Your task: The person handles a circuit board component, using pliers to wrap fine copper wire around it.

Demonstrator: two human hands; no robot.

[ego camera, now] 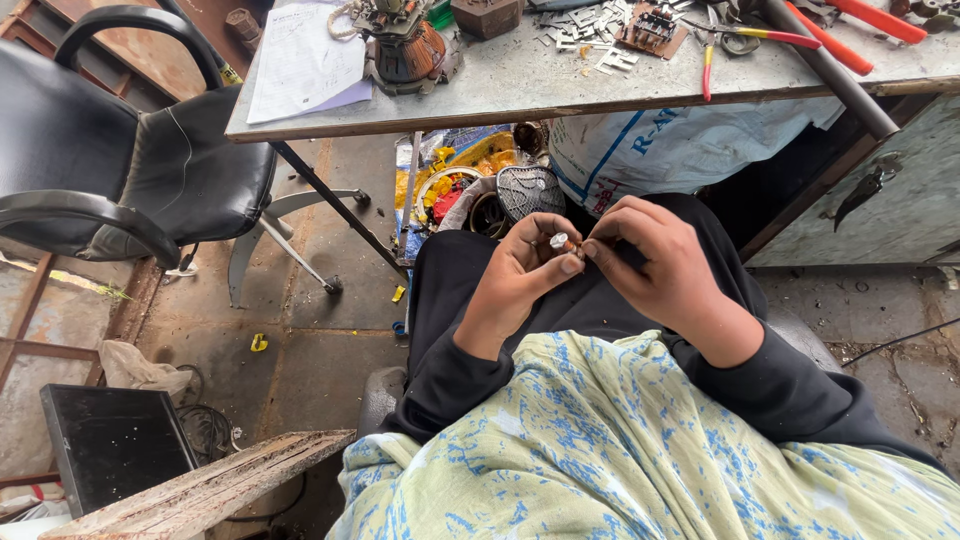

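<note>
- The left hand [520, 275] pinches a small silvery-and-copper cylindrical metal part [563, 242] between thumb and forefinger, well below the grey workbench [560, 85].
- The part's long axis runs left-right, silver end leftward.
- The right hand [660, 265] closes its fingertips on the copper end.

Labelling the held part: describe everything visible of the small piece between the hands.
The small silvery metal piece with a coppery end is tiny and looks cylindrical; finer detail is too small to tell. It lies roughly level above the lap, pinched between thumb and fingers of the left hand. The fingertips of the right hand meet its coppery end. Only its pale end and a short copper-brown stub show; the rest is hidden by fingers. Nothing else touches it.
</note>
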